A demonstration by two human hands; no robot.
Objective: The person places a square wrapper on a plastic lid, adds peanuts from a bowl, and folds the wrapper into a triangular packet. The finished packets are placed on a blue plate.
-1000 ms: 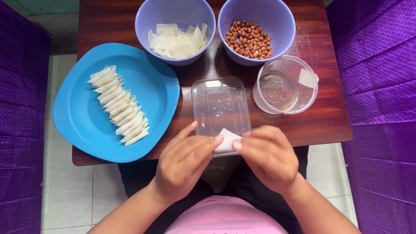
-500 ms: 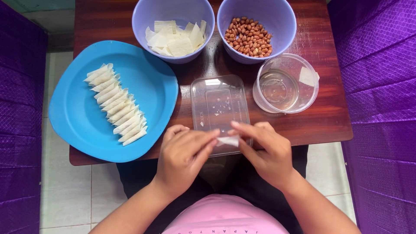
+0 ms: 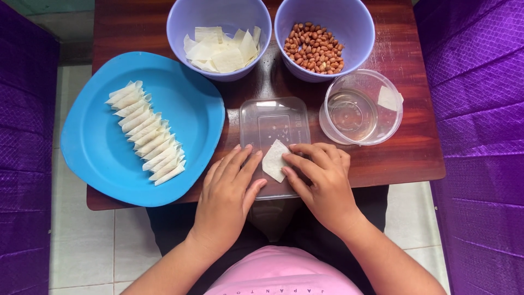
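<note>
1. While flattening white wrapper square (image 3: 274, 160) on clear plastic lid (image 3: 273, 123), near worktop (image 3: 393, 158) edge.
2. Left hand (image 3: 226, 194) flat, open, holding nothing.
3. Right hand (image 3: 322, 177) fingertips pinning the wrapper's edge.
4. Best kept flat, corners pressed evenly.

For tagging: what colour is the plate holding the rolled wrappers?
Blue, in the head view: the plate under the rolled wrappers.

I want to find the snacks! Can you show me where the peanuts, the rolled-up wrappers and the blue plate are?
peanuts (image 3: 315, 48): head view, middle of the heap in the bowl.
rolled-up wrappers (image 3: 146, 133): head view, middle of the row.
blue plate (image 3: 90, 146): head view, bare left part.
</note>
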